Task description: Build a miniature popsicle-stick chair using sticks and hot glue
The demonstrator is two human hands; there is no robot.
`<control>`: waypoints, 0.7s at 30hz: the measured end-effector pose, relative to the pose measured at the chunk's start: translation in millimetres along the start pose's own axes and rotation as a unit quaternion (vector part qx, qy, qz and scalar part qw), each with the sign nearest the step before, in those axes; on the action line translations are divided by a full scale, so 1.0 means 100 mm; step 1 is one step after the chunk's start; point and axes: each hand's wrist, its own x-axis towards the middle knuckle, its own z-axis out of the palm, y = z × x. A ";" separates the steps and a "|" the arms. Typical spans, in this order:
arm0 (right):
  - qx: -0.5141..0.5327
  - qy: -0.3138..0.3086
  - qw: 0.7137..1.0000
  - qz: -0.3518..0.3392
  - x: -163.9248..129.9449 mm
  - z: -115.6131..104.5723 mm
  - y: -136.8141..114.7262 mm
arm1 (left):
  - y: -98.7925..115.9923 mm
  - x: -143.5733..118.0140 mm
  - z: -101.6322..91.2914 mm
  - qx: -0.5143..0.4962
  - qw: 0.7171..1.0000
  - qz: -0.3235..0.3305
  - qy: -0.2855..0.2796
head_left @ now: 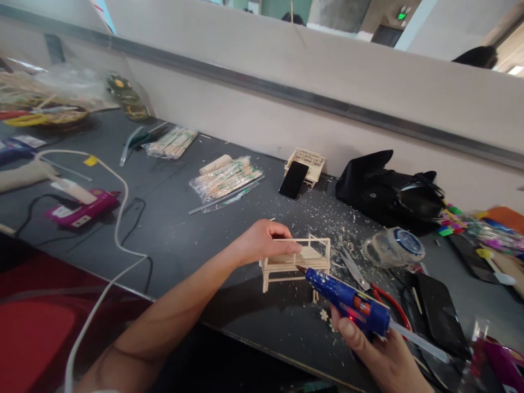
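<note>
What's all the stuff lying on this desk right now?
Wooden stick model: one, pale, centre, steadied by the left hand.
Glue gun: one, blue, nozzle at the model.
Phone: one, black, leaning on a small lattice box.
Bag: one, black, by the wall.
Stick packets: several, clear, mid-desk.
Tape roll: one, clear, right.
Pink device: one, left.
Left hand: on the model.
Right hand: gripping the glue gun.

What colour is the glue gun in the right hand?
Blue, with an orange trigger: the glue gun shows in the head view.
</note>
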 end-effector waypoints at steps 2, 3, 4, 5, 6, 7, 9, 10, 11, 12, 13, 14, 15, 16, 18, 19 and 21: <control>0.034 0.012 0.998 0.044 0.00 0.02 -0.02 | -0.01 0.00 0.00 0.000 1.000 -0.004 0.000; 0.051 0.018 0.997 0.063 0.00 0.03 -0.03 | -0.01 0.00 0.00 0.000 1.000 -0.005 0.000; 0.062 0.024 0.995 0.073 0.00 0.03 -0.04 | -0.01 0.00 0.00 0.000 1.000 -0.006 0.000; 0.069 0.028 0.994 0.079 0.00 0.04 -0.04 | -0.01 0.00 0.00 0.001 1.000 -0.008 0.000; 0.074 0.031 0.993 0.082 0.01 0.05 -0.05 | -0.01 0.00 0.00 0.001 1.000 -0.009 0.000; 0.076 0.033 0.993 0.083 0.01 0.05 -0.05 | -0.01 0.00 0.00 0.001 1.000 -0.010 0.000; 0.078 0.032 0.993 0.082 0.02 0.05 -0.06 | -0.01 0.00 0.00 -0.001 1.000 -0.008 0.000; 0.078 0.030 0.993 0.081 0.02 0.05 -0.06 | -0.01 0.00 0.00 -0.002 1.000 -0.007 0.000; 0.076 0.028 0.993 0.080 0.03 0.05 -0.07 | -0.01 0.00 0.01 -0.003 1.000 -0.007 0.000; 0.073 0.026 0.994 0.079 0.03 0.04 -0.07 | -0.01 0.00 0.01 -0.003 1.000 -0.008 0.001; 0.069 0.023 0.994 0.078 0.03 0.04 -0.08 | 0.00 0.00 0.01 -0.002 1.000 -0.011 0.001; 0.066 0.022 0.995 0.078 0.04 0.04 -0.09 | 0.00 0.00 0.01 -0.001 1.000 -0.014 0.002; 0.066 0.020 0.994 0.081 0.04 0.03 -0.09 | 0.00 0.00 0.01 0.000 1.000 -0.016 0.003; 0.068 0.019 0.994 0.085 0.04 0.03 -0.10 | -0.01 0.00 0.01 0.001 1.000 -0.018 0.004; 0.078 0.018 0.993 0.092 0.04 0.03 -0.11 | -0.01 0.00 0.01 0.002 1.000 -0.018 0.005; 0.081 0.016 0.992 0.093 0.05 0.03 -0.11 | -0.02 0.00 0.01 0.003 1.000 -0.018 0.006; 0.080 0.016 0.992 0.092 0.05 0.03 -0.13 | -0.03 0.01 0.01 0.003 1.000 -0.014 0.006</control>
